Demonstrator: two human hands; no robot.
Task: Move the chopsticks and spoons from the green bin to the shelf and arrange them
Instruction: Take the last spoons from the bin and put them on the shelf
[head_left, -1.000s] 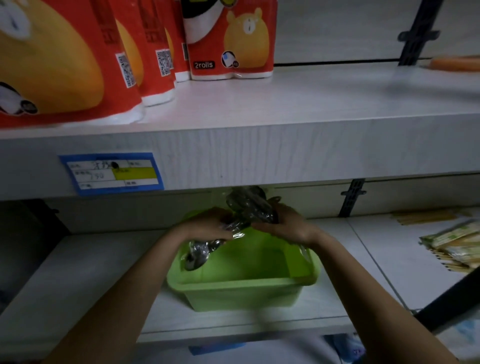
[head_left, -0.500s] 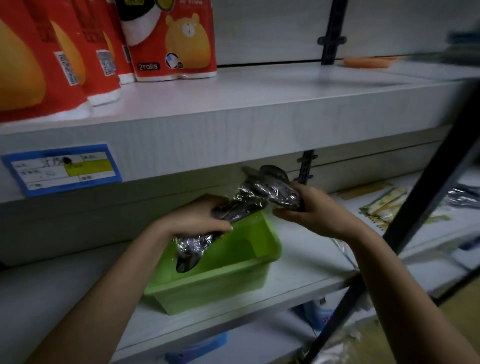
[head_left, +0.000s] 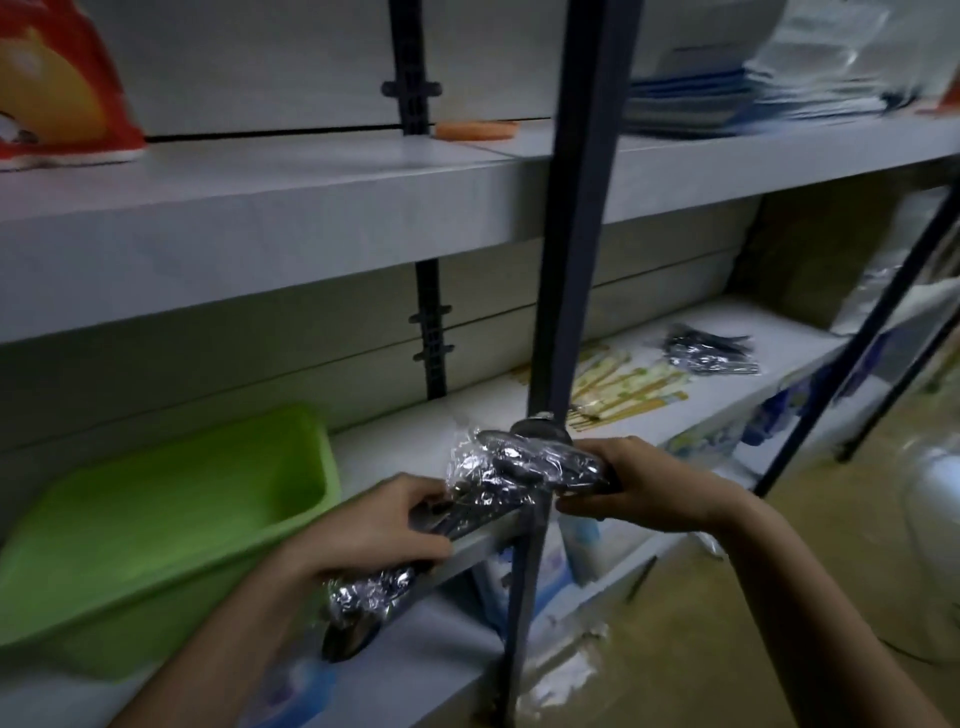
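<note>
Carrying wrapped spoons (head_left: 511, 470), clamped in left hand (head_left: 384, 525) and right hand (head_left: 649, 486), rightward from green bin (head_left: 171, 514); next, set them beside shelf's far spoons (head_left: 709, 351).

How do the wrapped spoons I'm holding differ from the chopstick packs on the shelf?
The wrapped spoons are shiny metal in crinkled clear plastic; the chopstick packs are pale yellow and green. The spoons are held up by the left hand and right hand; the chopstick packs lie on the shelf. Both are outside the green bin.
</note>
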